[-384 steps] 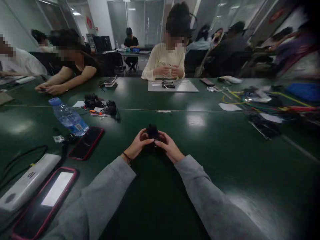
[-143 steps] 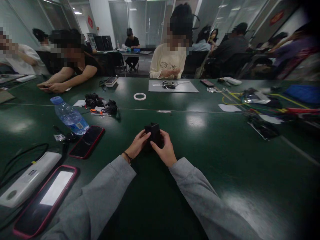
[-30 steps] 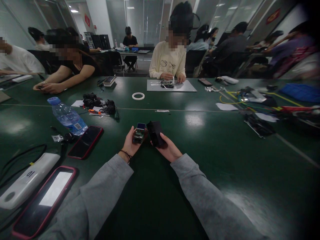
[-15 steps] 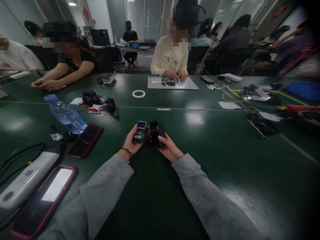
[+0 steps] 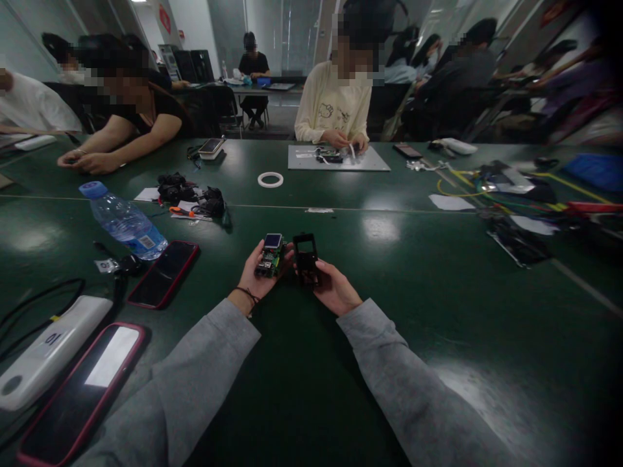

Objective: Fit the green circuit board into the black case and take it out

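Above the middle of the green table (image 5: 311, 363), my left hand (image 5: 249, 275) is closed around a circuit board (image 5: 270, 257) with a small square screen at its top end. Just right of it, my right hand (image 5: 338, 290) grips a black plastic case cover (image 5: 306, 261) by its right side. A rectangular opening shows near the cover's top, with smaller cut-outs lower down. The board and the cover are held side by side, apart from each other. Fingertips of my left hand reach between the two, partly hidden.
To the left lie a water bottle (image 5: 124, 220), a red-edged phone (image 5: 164, 274), a larger phone (image 5: 85, 395) and a white device (image 5: 53, 350). A tape ring (image 5: 270, 179) and black cables (image 5: 192, 194) are farther off. Across the table a person (image 5: 335, 104) works over a grey board (image 5: 363, 162).
My right hand has turned the black cover, so its face with the opening now shows instead of its side. The circuit board has stayed in my left hand with little movement.
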Available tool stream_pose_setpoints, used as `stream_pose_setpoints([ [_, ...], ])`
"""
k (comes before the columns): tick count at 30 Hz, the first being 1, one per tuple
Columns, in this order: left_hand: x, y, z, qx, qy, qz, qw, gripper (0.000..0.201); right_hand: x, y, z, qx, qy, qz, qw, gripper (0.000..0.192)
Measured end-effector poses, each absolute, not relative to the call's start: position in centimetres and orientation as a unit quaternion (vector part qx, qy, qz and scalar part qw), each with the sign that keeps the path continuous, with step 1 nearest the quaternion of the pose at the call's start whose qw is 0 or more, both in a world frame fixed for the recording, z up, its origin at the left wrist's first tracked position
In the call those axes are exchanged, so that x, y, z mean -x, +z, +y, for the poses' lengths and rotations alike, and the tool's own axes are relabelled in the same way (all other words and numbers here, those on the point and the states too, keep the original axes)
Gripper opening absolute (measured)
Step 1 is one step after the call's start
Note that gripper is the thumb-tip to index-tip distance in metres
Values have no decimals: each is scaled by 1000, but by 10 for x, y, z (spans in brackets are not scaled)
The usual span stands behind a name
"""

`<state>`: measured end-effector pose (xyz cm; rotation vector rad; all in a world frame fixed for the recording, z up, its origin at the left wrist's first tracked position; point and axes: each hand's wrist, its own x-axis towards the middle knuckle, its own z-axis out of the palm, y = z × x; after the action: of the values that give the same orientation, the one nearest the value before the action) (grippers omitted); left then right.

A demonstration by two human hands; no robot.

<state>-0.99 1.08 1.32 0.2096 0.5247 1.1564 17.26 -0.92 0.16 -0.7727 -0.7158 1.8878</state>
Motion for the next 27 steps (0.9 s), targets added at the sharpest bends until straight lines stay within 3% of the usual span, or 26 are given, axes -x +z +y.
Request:
stream_pose_setpoints([
  [27,12,13,4,-140,551,222,792,45,-168,0,-18,316,736,-330,499,46],
])
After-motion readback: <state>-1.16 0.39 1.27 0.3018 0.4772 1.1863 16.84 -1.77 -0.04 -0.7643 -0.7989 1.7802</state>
